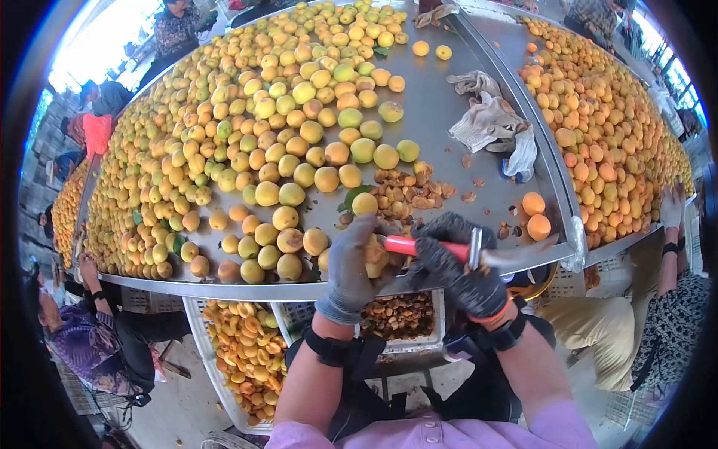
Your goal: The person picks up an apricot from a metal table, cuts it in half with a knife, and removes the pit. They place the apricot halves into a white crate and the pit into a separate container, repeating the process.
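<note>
My left hand (351, 269), in a grey glove, is closed around a yellow-orange apricot (376, 258) above the table's front edge. Close beside it, my right hand (460, 266), in a dark grey glove, grips a red-handled knife (404, 245). The handle end points at the apricot, while the blurred metal end sticks out to the right. Just beyond my hands lies a pile of brown pits and scraps (407, 196). Many whole apricots (299, 176), some greenish, cover the metal table (441, 97) to the left and far side. Two orange apricots (535, 215) rest to the right.
Dirty cloth gloves (490, 123) lie near a raised metal divider (516, 90); more apricots (598, 142) are heaped beyond it. Below the front edge stand a white crate of apricot halves (243, 359) and a crate of brown pits (400, 318). People sit left (90, 337) and right (669, 329).
</note>
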Motion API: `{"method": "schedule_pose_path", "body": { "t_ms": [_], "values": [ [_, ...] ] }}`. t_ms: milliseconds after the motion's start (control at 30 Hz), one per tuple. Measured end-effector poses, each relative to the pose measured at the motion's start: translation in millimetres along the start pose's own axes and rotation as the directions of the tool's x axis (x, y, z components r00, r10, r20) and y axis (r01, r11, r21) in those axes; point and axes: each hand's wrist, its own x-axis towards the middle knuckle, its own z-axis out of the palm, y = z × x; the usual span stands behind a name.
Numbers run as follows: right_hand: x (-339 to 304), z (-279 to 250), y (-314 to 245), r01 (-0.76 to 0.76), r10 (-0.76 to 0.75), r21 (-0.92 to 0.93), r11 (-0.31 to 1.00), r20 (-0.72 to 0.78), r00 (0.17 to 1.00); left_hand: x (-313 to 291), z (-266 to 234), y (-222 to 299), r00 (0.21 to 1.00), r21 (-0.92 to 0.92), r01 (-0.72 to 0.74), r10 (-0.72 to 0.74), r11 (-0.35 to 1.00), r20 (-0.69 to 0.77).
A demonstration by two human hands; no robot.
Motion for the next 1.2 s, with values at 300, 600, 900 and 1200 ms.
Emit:
{"method": "schedule_pose_path", "body": {
  "t_ms": [300, 600, 900, 1200],
  "values": [
    [19, -23, -17, -0.187, 0.187, 0.096, 0.978, 0.002, 0.982, 16, 4, -3, 0.899, -0.069, -0.302, 0.308, 0.951, 0.310],
    [4, 31, -1, 0.514, -0.400, -0.753, 0.411, 0.358, 0.844, 10, 23, -35, 0.953, -0.166, 0.294, -0.301, 0.941, -0.023],
    [22, -6, -20, 0.336, -0.424, -0.566, 0.753, -0.028, 0.905, 14, 1, 16, 0.879, -0.674, 0.465, -0.393, 0.574, 0.271],
    [28, 24, 16, 0.487, -0.349, -0.751, 0.446, 0.356, 0.867, 6, 0, 16, 0.965, -0.129, 0.260, -0.255, 0.957, 0.058]
  ]
}}
